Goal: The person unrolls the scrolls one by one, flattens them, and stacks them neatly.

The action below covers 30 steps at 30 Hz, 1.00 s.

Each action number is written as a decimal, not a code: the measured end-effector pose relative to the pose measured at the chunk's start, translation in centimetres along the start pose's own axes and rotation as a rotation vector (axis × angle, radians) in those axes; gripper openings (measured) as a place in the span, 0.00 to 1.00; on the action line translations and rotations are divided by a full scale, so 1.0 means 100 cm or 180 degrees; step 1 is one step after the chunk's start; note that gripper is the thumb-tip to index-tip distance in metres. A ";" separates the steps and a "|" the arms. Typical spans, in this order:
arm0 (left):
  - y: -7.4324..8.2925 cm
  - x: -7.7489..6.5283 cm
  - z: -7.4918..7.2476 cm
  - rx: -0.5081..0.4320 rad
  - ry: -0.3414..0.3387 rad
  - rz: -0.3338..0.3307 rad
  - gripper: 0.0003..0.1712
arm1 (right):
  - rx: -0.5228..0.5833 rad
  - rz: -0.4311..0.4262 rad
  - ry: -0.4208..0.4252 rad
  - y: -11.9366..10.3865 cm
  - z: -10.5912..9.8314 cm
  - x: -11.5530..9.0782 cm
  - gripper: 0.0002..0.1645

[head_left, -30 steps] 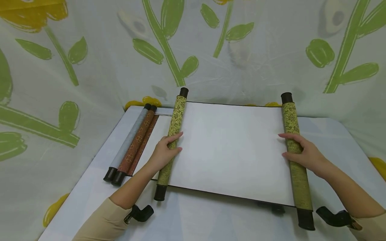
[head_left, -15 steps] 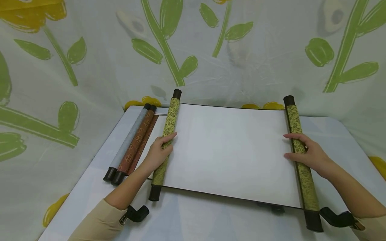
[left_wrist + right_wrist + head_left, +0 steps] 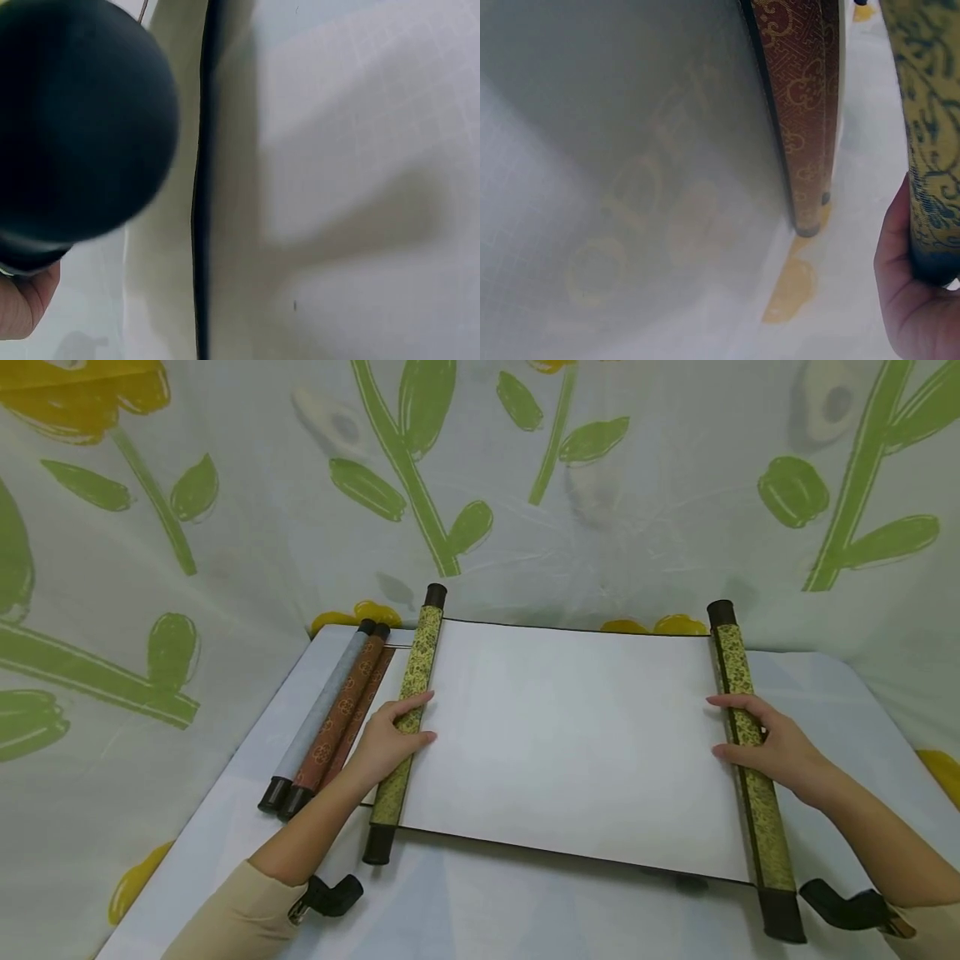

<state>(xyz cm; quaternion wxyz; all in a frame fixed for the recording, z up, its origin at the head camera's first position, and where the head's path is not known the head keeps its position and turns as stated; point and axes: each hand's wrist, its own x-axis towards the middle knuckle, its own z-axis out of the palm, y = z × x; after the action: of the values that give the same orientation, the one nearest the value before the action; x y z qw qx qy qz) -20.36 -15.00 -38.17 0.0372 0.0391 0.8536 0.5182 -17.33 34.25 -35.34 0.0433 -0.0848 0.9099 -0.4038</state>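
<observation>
A hanging scroll with blank white paper (image 3: 570,735) stretches between two rollers covered in yellow-green patterned fabric with black end caps. My left hand (image 3: 390,739) grips the left roller (image 3: 422,656), thumb and fingertips reaching over the paper's side. The right roller (image 3: 767,827) is held in my right hand (image 3: 772,745) the same way. A shadow lies below the paper's front edge. In the left wrist view a round black end cap (image 3: 90,120) fills the upper left. In the right wrist view my right hand (image 3: 915,292) wraps the patterned roller (image 3: 934,135).
Left on the table (image 3: 217,852) lie a grey-blue roll (image 3: 322,706) and a brown patterned roll (image 3: 341,714). Another brown roller (image 3: 367,706) edges a second white sheet, partly covered by the held scroll. A brown roller (image 3: 802,112) shows beneath in the right wrist view.
My left hand has moved left with its roller, and my right hand slightly right with the other. More white paper shows between them.
</observation>
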 end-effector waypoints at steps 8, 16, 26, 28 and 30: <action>0.002 -0.003 -0.007 0.0167 0.0142 0.0379 0.30 | -0.0029 -0.0038 -0.0005 0.002 -0.006 -0.002 0.39; -0.003 -0.005 -0.014 0.0210 0.0114 0.0268 0.30 | -0.0008 0.0019 0.0030 0.007 -0.006 -0.004 0.38; -0.009 -0.004 -0.019 0.0063 0.0050 0.0096 0.36 | 0.0081 0.0164 0.0015 0.006 -0.007 -0.004 0.41; -0.011 -0.004 -0.020 0.0052 0.0040 0.0053 0.36 | 0.0091 0.0129 0.0014 0.008 -0.007 -0.004 0.40; -0.012 -0.005 -0.022 0.0073 0.0037 0.0028 0.35 | 0.0138 0.0010 0.0018 0.010 -0.007 -0.004 0.39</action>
<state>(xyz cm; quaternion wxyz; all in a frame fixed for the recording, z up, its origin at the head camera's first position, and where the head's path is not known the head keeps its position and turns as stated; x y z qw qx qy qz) -20.16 -17.58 -38.22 0.0294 0.0403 0.8595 0.5088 -17.19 35.51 -35.58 0.0432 -0.0812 0.9012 -0.4235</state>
